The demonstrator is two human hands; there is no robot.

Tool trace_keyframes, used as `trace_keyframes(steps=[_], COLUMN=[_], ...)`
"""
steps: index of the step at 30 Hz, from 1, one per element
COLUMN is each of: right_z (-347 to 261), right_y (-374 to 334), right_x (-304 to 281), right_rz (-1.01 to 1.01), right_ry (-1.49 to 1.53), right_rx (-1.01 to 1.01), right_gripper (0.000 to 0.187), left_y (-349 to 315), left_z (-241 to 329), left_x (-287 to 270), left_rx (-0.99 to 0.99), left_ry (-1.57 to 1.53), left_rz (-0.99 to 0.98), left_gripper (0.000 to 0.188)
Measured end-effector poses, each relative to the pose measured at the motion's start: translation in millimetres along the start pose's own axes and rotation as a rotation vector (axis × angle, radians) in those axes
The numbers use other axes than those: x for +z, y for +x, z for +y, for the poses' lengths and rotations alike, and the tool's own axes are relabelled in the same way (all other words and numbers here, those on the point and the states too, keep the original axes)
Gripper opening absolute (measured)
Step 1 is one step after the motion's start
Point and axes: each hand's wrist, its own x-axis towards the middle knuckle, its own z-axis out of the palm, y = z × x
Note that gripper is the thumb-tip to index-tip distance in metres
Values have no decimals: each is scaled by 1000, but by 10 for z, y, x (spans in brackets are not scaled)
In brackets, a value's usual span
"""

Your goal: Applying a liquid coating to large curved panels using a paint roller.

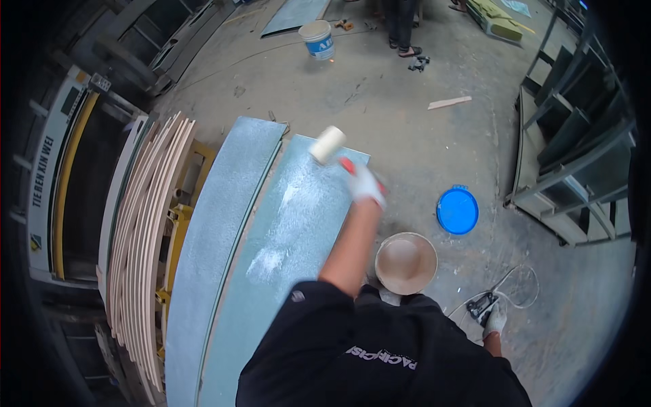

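Note:
My left hand, in a white glove with red at the fingers, is closed round the handle of a paint roller; the handle is mostly hidden. The cream roller sleeve is over the far end of a long pale green-blue board, which carries wet white streaks and patches. At the lower right my gloved right hand is closed on a small black-and-grey device with a pale cord looping beside it; its kind is unclear. A bucket of pale brownish liquid stands between my arms.
Left of the board lies another long blue-grey board, beside stacked pale strips on a yellow frame. A blue lid lies on the floor at right, near a metal rack. Farther off are a white-and-blue bucket and a person's legs.

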Motion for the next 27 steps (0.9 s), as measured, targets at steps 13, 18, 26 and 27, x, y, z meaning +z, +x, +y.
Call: trace_keyframes(steps=[13,18,26,27], right_z=[-159,-436,-691,-674], right_y=[-149,-49,-86,-91], right_x=[422,637,657,665], right_rz=[-63,-85,-173,-188], right_ry=[-242,-185,-239,-225], right_rx=[111,125,-71,-38], right_gripper=[26,26,24,24], left_y=[-78,388,-461,-481], left_z=[589,917,-423,-805], left_x=[-345,-699,-422,-612], left_rx=[23,3,650,525], left_ry=[93,57,366,689], left_rz=[119,-57,307,358], left_gripper=[29,30,48,36])
